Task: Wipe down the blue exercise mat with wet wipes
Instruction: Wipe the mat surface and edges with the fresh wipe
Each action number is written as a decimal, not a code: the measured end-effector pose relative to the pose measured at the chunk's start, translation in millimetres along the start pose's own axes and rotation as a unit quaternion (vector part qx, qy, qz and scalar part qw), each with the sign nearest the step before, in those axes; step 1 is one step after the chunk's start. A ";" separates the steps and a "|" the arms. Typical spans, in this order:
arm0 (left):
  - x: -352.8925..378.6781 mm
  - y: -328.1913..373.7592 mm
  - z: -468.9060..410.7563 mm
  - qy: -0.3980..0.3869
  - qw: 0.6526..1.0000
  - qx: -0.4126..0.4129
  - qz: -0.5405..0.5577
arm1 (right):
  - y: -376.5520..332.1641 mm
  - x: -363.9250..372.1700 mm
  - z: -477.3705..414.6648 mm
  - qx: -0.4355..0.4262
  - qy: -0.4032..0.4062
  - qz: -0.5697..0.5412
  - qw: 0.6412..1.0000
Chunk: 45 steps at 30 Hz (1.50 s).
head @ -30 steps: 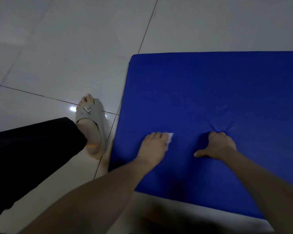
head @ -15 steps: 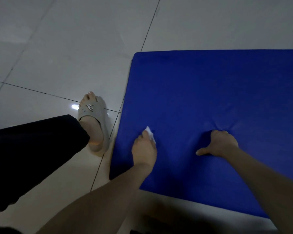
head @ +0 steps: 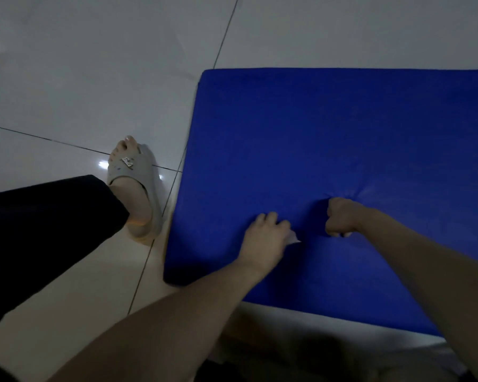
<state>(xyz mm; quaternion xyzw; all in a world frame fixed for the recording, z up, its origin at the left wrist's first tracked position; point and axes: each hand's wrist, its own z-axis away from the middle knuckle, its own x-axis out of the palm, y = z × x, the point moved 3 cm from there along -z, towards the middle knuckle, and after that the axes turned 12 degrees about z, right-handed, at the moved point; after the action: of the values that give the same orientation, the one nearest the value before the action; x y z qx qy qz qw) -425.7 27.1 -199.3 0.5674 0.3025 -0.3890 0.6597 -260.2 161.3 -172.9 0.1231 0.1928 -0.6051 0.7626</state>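
Black trouser leg (head: pixel 39 230); 1 grey slide sandal (head: pixel 145 175), small emblem (head: pixel 127 162).

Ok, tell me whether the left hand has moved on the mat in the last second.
Yes. The left hand, holding the wet wipe, has slid right, away from the blue mat's left edge and closer to the right hand.

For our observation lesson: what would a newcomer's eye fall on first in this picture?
A vivid blue exercise mat fills the right side, on pale floor tiles. Near its front-left corner the left hand holds a white wet wipe on it, beside the fisted right hand. A grey slide sandal stands left of it.
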 end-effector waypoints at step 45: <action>-103.1 -142.4 69.0 0.109 0.937 -0.331 -0.005 | -8.8 -2.8 12.2 0.005 0.025 -0.041 0.999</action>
<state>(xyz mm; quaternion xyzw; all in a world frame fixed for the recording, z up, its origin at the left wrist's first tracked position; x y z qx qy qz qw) -603.6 -30.9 -173.8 0.3545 0.4867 -0.2058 0.7715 -267.5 156.5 -160.3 0.1338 0.2139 -0.6333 0.7316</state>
